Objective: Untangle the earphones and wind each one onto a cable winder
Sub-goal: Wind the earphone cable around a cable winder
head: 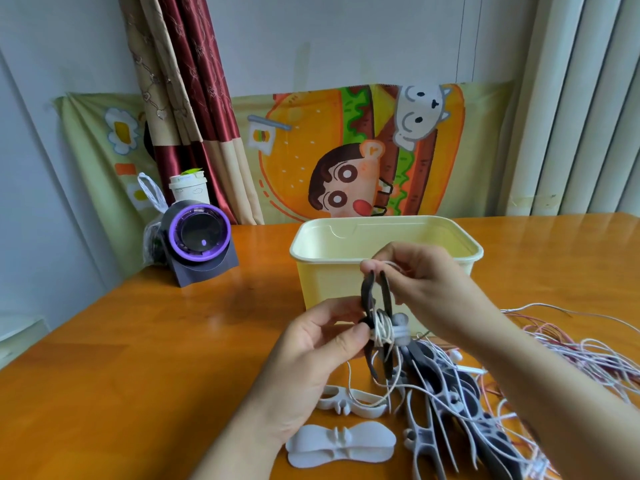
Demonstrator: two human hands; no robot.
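My left hand (322, 344) pinches a black bone-shaped cable winder (370, 292), held upright above the table. A white earphone cable (381, 329) is coiled round the winder's middle, and its tail hangs down toward the table. My right hand (415, 275) pinches that white cable just above the winder's top end. Two white winders (341, 443) lie flat on the table below my left hand. A pile of grey and black winders (446, 389) and tangled white and red earphone cables (571, 351) lies at the right.
A pale yellow plastic tub (332, 268) stands open right behind my hands. At the back left sit a purple-ringed black device (199, 237), a plastic bag and a white cup (188, 188). The orange wooden table (156, 341) runs to the wall.
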